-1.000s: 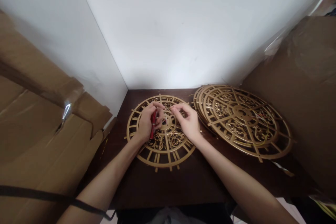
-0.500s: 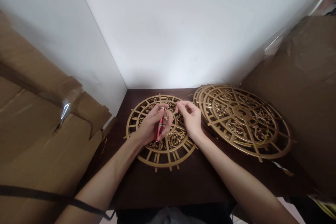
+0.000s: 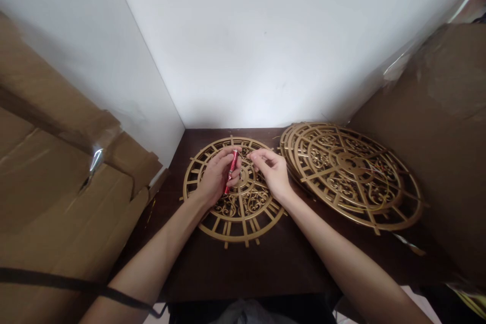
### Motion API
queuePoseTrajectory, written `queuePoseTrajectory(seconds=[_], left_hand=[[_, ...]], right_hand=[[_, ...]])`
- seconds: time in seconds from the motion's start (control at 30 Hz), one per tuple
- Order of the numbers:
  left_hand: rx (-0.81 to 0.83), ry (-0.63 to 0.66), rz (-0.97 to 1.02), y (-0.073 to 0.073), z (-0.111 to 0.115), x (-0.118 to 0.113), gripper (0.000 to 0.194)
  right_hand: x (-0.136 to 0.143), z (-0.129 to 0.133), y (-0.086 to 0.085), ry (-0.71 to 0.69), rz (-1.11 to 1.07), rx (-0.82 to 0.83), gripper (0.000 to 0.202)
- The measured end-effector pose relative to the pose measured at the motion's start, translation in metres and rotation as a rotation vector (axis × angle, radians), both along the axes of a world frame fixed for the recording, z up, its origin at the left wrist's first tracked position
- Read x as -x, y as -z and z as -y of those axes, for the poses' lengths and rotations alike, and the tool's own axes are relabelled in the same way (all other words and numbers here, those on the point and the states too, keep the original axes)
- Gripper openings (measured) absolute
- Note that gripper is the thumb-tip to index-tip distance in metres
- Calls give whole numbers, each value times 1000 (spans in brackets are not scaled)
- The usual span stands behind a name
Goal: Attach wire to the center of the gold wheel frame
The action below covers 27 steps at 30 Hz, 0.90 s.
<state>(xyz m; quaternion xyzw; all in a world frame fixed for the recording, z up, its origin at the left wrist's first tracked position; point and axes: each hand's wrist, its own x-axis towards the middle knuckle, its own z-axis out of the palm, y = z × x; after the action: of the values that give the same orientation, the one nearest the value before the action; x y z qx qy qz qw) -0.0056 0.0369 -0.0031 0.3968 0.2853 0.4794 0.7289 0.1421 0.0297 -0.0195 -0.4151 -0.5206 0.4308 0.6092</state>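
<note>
A gold openwork clock face [image 3: 246, 238], round with scrollwork and a numeral ring, lies flat before me. Above its centre, my left hand [image 3: 218, 174] is closed on a slim red pen-shaped tool [image 3: 232, 170] with silvery bands. The tool is tilted, with its top leaning right; its exact kind cannot be made out. To its right, my right hand [image 3: 274, 169] hovers over the same clock face, thumb and forefinger pinched together. Whatever may be between those fingertips is too small to name. My hands hide part of the clock face's middle.
More gold clock faces [image 3: 374, 225] lie stacked on the right of the dark table [image 3: 246, 271]. A thin brush-like item [image 3: 412, 245] rests near the stack. Cardboard [image 3: 68, 202] stands on the left, more cardboard [image 3: 436, 126] on the right, and a white wall [image 3: 266, 50] rises behind.
The red tool has shifted slightly up, and the left hand's fingers have curled closer around it. The right hand has edged slightly left and down, its fingertips still pinched. The clock faces have stayed put.
</note>
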Motion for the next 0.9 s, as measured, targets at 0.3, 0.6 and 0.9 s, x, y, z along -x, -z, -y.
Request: queuePoseTrajectory(seconds=[0.3,0.6,0.9], left_hand=[[-148,19,-104,4,4,-3,24],[-206,23,-143,4,5,-3,26],[-188,4,-161,1,6,-3,25]], right_hand=[[1,0,0,-5,94,18,23],[0,-2,5,-6,128,17,24],[0,0,3,7,122,-2,21]])
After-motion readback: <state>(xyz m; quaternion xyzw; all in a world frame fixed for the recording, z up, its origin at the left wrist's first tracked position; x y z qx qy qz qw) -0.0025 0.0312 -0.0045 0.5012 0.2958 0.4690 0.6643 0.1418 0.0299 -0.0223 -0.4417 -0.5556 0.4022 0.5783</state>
